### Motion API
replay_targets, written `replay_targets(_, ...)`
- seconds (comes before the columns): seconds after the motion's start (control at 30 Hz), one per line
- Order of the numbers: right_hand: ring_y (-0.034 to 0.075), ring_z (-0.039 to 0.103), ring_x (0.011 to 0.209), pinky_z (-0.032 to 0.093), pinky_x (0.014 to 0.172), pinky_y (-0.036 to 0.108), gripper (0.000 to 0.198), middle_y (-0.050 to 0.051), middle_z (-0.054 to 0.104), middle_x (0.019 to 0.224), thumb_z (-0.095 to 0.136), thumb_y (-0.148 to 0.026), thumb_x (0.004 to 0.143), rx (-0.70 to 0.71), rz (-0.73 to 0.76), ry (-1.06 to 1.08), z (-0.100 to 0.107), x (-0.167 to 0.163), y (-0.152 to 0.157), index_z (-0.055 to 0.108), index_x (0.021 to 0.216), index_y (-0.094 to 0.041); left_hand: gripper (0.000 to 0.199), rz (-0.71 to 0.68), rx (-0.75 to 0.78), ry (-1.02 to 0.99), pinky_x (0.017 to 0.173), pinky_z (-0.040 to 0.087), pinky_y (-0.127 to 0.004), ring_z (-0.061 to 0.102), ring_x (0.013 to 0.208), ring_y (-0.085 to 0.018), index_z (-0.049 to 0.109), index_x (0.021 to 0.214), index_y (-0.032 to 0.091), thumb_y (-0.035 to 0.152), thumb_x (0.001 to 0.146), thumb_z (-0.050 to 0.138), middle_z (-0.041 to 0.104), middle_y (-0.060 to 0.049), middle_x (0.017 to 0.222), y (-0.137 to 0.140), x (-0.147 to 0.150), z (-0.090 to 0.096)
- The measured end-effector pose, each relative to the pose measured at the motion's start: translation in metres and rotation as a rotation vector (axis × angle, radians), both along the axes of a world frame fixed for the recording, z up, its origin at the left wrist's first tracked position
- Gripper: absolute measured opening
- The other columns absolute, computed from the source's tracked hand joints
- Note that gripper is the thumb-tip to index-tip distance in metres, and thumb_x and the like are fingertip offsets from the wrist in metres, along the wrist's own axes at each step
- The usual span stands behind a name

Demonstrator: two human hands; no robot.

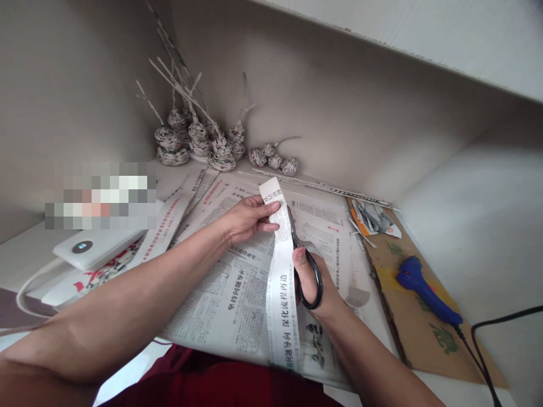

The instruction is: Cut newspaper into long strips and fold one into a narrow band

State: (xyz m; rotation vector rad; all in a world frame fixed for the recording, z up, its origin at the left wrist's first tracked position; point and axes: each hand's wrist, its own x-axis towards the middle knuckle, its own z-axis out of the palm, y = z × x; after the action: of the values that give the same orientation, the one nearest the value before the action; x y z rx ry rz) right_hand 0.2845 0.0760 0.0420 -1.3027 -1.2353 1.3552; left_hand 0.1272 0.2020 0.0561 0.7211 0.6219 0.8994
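My left hand (pixel 254 217) pinches a long newspaper strip (pixel 282 294) close to its upper end, thumb on top. The strip hangs down toward my lap, printed with large black characters. In my right hand (pixel 316 282) is a pair of scissors (pixel 314 291) with black handles, my thumb through one loop. The blades lie along the strip's right edge, partly hidden behind it. Beneath both hands, newspaper sheets (pixel 241 282) cover the table top.
Several woven paper gourds (pixel 223 152) stand against the back wall, beside small woven balls (pixel 275 161). Thin paper sticks (pixel 331 186) lie along the wall. At right, a blue glue gun (pixel 428 291) with a cord rests on cardboard (pixel 441 339). A white device (pixel 99 243) sits at left.
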Motion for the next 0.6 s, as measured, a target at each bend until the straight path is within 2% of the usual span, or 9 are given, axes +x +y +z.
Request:
replay_targets(0.17, 0.010, 0.048, 0.030, 0.036, 0.028, 0.020, 0.063, -0.007, 0.048, 0.044, 0.061, -0.085, 0.076, -0.048, 0.025, 0.009, -0.003, 0.003, 0.001, 0.052, 0.067, -0.023, 0.008, -0.025, -0.024, 0.008, 0.052, 0.060, -0.014, 0.074, 0.067, -0.014, 0.074, 0.089, 0.008, 0.002, 0.084, 0.073, 0.075, -0.007, 0.081, 0.003, -0.007, 0.005)
replay_targets(0.3, 0.011, 0.049, 0.032, 0.037, 0.031, 0.020, 0.061, -0.006, 0.049, 0.045, 0.057, -0.081, 0.084, -0.049, 0.086, 0.024, -0.005, 0.007, 0.000, 0.052, 0.068, -0.023, 0.010, -0.034, -0.041, -0.002, 0.058, 0.063, -0.018, 0.074, 0.068, -0.013, 0.074, 0.087, 0.009, 0.007, 0.091, 0.066, 0.073, -0.005, 0.076, 0.006, -0.010, 0.006)
replay_targets(0.43, 0.013, 0.057, 0.042, 0.042, 0.042, 0.023, 0.067, -0.001, 0.058, 0.053, 0.040, -0.080, 0.093, 0.012, 0.141, -0.007, -0.008, 0.009, 0.001, 0.057, 0.067, -0.021, 0.008, -0.102, -0.064, 0.015, 0.056, 0.064, -0.021, 0.073, 0.065, -0.014, 0.075, 0.084, 0.006, 0.008, 0.089, 0.069, 0.073, -0.006, 0.074, -0.001, -0.002, 0.002)
replay_targets(0.6, 0.015, 0.054, 0.048, 0.042, 0.047, 0.027, 0.073, 0.002, 0.060, 0.055, 0.032, -0.081, 0.094, 0.115, 0.058, -0.061, -0.014, 0.011, 0.005, 0.065, 0.072, -0.020, 0.004, -0.154, -0.091, 0.022, 0.055, 0.064, -0.021, 0.071, 0.063, -0.013, 0.075, 0.081, 0.007, 0.006, 0.084, 0.074, 0.072, -0.005, 0.071, -0.011, 0.007, -0.001)
